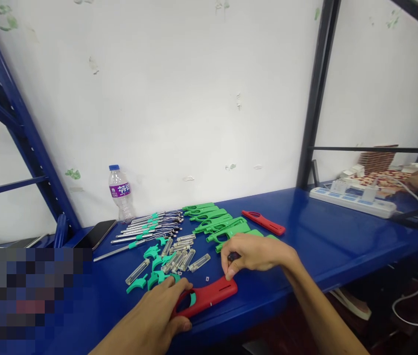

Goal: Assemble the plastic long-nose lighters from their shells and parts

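Near the front edge of the table lies a red lighter casing (212, 297), with a teal trigger (193, 299) showing in its loop. My left hand (157, 310) grips the loop end, thumb on the near side and fingers on the far side. My right hand (251, 254) is closed over the other end, its fingertips at the casing's tip. A small dark object (234, 256) shows between its curled fingers; its kind is hard to make out. Loose teal triggers (152, 252) and clear fuel tanks (200, 263) lie just beyond my left hand.
Metal lighter tubes with wires (145, 229) lie in a row behind. Green lighter casings (214, 222) and another red casing (263, 223) are farther right. A bottle (120, 195), a phone (97, 234) and a power strip (353, 202) stand or lie along the blue table (334, 251).
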The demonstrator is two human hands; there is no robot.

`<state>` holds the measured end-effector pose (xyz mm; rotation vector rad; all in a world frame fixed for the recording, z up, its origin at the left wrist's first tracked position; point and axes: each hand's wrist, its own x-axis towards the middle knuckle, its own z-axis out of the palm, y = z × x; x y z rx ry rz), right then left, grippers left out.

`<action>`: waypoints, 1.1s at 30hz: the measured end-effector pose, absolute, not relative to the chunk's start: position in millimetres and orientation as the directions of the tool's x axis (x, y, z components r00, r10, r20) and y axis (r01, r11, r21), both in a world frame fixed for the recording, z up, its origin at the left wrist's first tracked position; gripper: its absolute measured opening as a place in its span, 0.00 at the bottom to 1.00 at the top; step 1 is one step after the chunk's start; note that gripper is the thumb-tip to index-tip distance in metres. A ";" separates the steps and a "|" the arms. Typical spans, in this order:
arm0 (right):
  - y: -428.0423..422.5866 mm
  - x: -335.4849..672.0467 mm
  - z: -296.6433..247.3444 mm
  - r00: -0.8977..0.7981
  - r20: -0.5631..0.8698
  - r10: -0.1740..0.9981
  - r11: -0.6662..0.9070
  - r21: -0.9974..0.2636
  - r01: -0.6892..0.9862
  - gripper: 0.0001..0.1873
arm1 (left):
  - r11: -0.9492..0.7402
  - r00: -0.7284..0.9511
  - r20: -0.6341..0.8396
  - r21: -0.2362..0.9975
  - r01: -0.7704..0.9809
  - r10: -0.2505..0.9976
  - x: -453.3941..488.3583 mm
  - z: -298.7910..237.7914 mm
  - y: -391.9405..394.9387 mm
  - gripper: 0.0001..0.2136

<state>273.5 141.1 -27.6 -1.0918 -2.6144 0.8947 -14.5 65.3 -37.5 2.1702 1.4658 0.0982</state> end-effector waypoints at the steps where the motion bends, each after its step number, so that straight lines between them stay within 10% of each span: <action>1: 140.5 273.3 -27.1 -0.718 -0.071 0.692 0.552 -0.589 0.590 0.05 | -0.289 0.420 -0.209 0.462 0.838 0.883 -15.0 -37.3 64.3 0.24; 19: 129.1 263.7 -15.7 -0.693 0.090 0.715 0.592 -0.605 0.532 0.07 | -0.321 0.452 -0.171 0.493 0.809 0.876 -20.3 -46.8 67.9 0.21; 33: 117.5 283.5 -17.1 -0.688 -0.114 0.716 0.478 -0.638 0.603 0.06 | -0.320 0.443 -0.162 0.485 0.814 0.882 -22.5 -51.9 69.7 0.23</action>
